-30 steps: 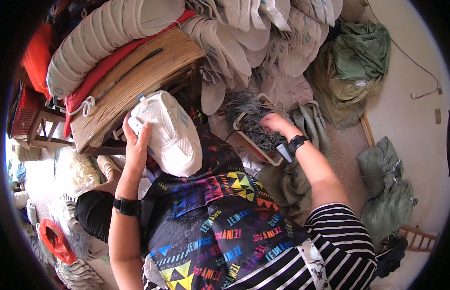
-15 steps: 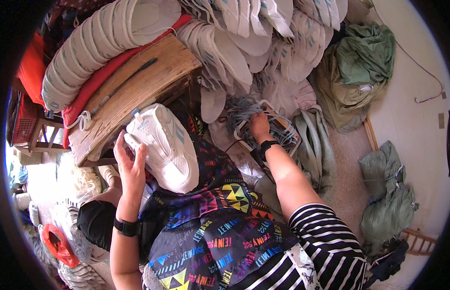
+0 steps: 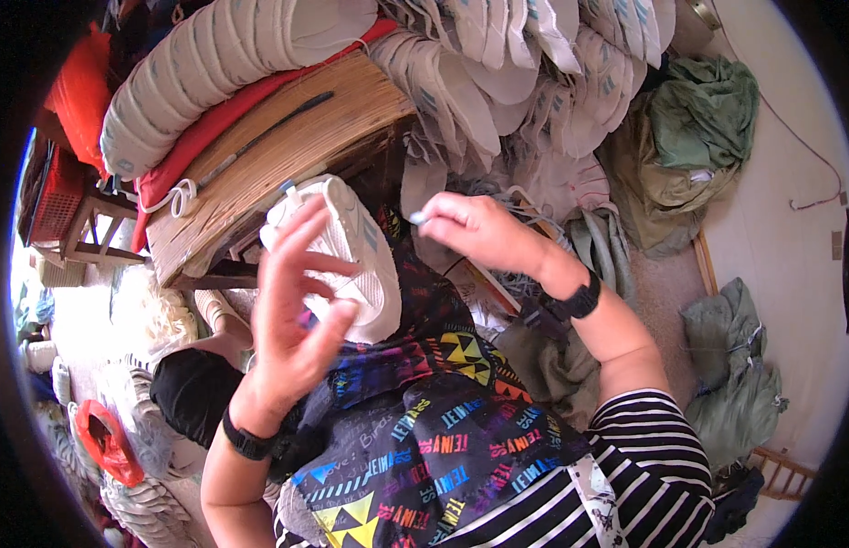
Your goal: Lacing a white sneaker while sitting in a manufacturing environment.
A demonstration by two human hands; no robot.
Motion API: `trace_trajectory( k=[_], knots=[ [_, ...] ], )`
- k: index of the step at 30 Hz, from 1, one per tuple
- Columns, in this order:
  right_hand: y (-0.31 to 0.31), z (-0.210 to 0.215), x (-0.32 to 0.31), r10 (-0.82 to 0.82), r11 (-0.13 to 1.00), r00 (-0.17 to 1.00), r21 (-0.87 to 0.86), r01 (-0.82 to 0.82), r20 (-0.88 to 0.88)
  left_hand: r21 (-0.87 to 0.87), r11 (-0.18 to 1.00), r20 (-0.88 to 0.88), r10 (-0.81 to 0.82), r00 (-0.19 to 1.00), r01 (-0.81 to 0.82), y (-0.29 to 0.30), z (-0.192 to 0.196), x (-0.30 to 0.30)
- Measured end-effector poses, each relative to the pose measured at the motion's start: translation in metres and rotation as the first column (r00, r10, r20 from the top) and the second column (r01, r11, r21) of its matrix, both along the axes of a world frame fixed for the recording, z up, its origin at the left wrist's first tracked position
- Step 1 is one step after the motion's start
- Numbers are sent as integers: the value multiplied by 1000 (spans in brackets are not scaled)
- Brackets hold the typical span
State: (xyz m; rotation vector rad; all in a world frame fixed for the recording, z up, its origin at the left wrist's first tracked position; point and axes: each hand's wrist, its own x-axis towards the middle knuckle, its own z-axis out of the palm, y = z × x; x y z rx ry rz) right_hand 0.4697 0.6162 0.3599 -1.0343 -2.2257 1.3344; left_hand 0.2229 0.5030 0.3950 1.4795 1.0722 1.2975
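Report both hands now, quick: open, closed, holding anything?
Left hand: open, fingers spread in front of the white sneaker; contact unclear.
Right hand: closed in a pinch; what it holds, if anything, cannot be told.

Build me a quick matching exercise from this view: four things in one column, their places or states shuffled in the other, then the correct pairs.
Things
1. White sneaker
2. Left hand
3. Dark-handled rod
4. Right hand

Places and states
A. Lying on the wooden bench
B. Fingers spread, in front of the sneaker
C. Raised, to the right of the sneaker
D. Partly hidden behind a hand

Pairs: 1-D, 2-B, 3-A, 4-C
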Motion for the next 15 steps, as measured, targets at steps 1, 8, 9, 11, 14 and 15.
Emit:
trace_trajectory(
  k=[1, 8, 9, 11, 14, 15],
  knots=[
    [-8, 26, -15, 163, 969, 984, 200, -147, -66, -86, 988, 189, -109, 976, 127, 0, 4, 10],
    [-15, 75, -26, 4, 986, 987, 164, 22, -162, -548, 778, 250, -200, 947, 309, -22, 0, -16],
    [-12, 70, -20, -109, 974, 988, 189, 129, -109, -550, 785, 242, -178, 954, 286, -28, -4, -24],
    [-6, 57, -3, -220, 927, 976, 311, 207, 4, -619, 733, 234, -169, 957, 281, -38, -11, -39],
    [-7, 40, 8, -230, 920, 967, 350, 178, 113, -631, 737, 169, -177, 970, 244, -49, -18, -45],
    [-8, 34, 10, -279, 849, 923, 518, 108, 264, -648, 723, 126, -208, 970, 239, -52, -19, -46]
  ],
)
